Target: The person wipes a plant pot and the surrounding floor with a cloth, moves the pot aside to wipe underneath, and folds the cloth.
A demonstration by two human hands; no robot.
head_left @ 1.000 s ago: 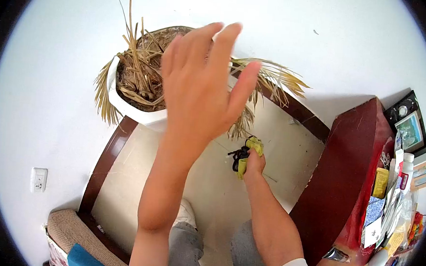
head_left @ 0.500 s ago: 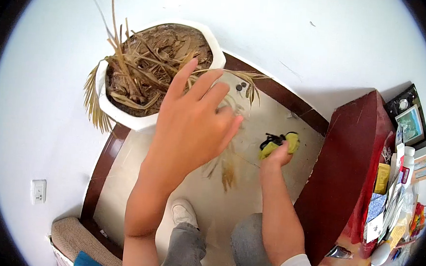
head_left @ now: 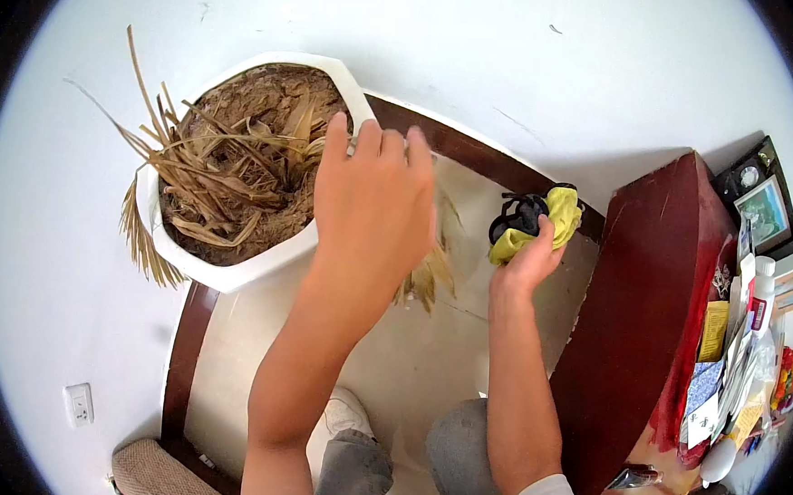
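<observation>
My left hand (head_left: 374, 192) is over the right rim of a white planter (head_left: 227, 278). Its back faces me and the fingers bend down; the fingertips and anything between them are hidden. Dry brown palm leaves (head_left: 229, 165) stand and droop from the soil in the planter. Just below my left hand, more dry leaf ends (head_left: 426, 281) show above the floor. To the right, my right hand (head_left: 534, 260) is closed around a yellow-and-black bundle (head_left: 562, 210), which looks like soft yellow fabric with black loops.
A dark red cabinet (head_left: 625, 298) stands on the right, its top crowded with papers, bottles and a framed picture (head_left: 766, 216). A brown skirting board (head_left: 501, 163) edges the pale floor. At lower left are a wall socket (head_left: 79, 405) and a brown woven armrest (head_left: 160, 475).
My left hand's fingers have gone from spread to bent near the planter rim. My right hand has risen with the yellow-and-black bundle. The view has shifted, putting the planter further left.
</observation>
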